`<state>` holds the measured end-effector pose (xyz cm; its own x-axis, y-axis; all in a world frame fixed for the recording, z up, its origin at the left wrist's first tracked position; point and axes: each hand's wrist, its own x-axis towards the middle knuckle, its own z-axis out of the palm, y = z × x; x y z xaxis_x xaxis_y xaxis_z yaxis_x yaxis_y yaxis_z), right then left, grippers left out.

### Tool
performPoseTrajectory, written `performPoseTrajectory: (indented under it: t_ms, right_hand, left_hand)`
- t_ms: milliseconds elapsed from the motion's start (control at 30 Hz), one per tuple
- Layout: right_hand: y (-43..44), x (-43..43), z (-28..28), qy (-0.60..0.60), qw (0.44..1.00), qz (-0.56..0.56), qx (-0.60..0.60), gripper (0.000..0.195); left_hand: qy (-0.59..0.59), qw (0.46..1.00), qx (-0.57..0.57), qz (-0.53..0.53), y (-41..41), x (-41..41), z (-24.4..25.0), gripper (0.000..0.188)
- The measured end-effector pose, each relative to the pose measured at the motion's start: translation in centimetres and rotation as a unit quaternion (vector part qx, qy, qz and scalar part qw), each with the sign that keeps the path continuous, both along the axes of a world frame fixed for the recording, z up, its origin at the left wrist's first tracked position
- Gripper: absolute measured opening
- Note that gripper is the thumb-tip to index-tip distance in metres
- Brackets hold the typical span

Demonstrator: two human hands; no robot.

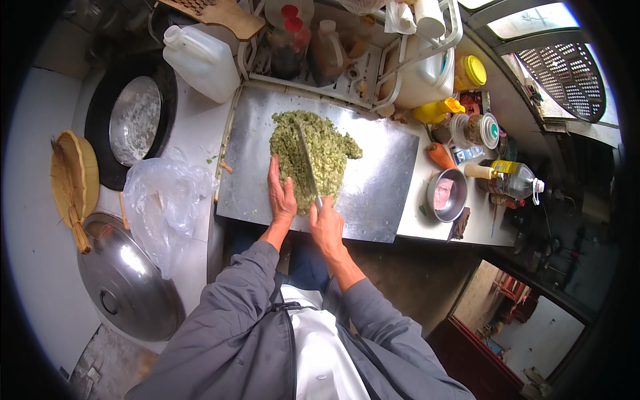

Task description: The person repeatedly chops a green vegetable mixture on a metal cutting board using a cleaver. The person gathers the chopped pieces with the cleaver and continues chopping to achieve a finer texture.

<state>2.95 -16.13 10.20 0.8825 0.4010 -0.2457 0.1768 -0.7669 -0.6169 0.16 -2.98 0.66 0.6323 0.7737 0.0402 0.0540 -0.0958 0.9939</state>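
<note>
A wide heap of finely chopped green vegetable (327, 155) lies on a metal board (250, 130). My right hand (327, 225) is closed around the handle of a kitchen knife (306, 157), whose blade points away from me across the heap. Only the narrow upper edge of the blade shows, so I cannot tell how deep it sits in the pieces. Along the heap's left side rests my left hand (281, 197), fingers extended and thumb apart, palm towards the chopped pieces. Nothing is gripped in it.
Left of the board lie a clear plastic bag (165, 195), a large metal lid (132, 285) and a wok (167, 95). A white jug (205, 65) and a rack (310, 92) stand behind. To the right are a metal bowl (462, 200) with pink meat, a carrot (440, 155) and a plastic bottle (512, 180).
</note>
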Motion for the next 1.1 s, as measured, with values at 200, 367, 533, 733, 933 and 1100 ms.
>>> performPoseTrajectory:
  t_ms: [200,367,533,733,933,1100]
  right_hand:
    - [0.1,0.3,0.8,-0.001,1.000,-0.010,0.006,0.024]
    - [-0.6,0.3,-1.6,0.006,0.998,0.005,-0.061,0.026]
    - [0.0,0.7,0.4,0.012,1.000,-0.022,-0.015,0.029]
    - [-1.1,1.5,-0.3,0.078,0.996,-0.040,-0.033,0.029]
    - [-10.6,5.5,-1.7,0.176,0.949,-0.188,0.183,0.033]
    - [-18.1,9.8,-2.0,0.293,0.912,-0.254,0.133,0.053]
  left_hand:
    - [0.017,1.000,0.013,0.001,0.2,-0.6,-0.5,0.070]
    - [0.007,1.000,0.015,0.002,0.1,0.2,0.4,0.069]
    - [0.026,1.000,0.016,0.005,0.2,-0.1,-0.2,0.068]
    - [0.036,0.999,0.033,0.003,-0.1,-0.6,-0.1,0.068]
    - [0.073,0.990,0.121,0.002,3.5,1.1,0.7,0.056]
    - [0.123,0.977,0.166,-0.056,12.9,5.5,-0.7,0.051]
